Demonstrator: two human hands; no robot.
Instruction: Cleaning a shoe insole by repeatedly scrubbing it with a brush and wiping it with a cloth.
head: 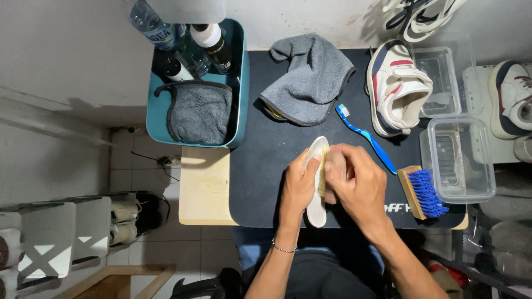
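A single head-worn camera looks almost straight down from above the table (266, 166), fairly near it. The person's forearms enter from the near edge; the far wall lies at top.

White insole (317, 205) half under the hands (332, 182); top-edge sneakers (421, 16) cropped.

Up in the teal bin (154, 119) at the table's far left corner, a clear plastic bottle (148, 22) wears a blue label, and beside it stands a black bottle (213, 41) with a white cap. White lettering marks the black mat (266, 155) at its near right edge.
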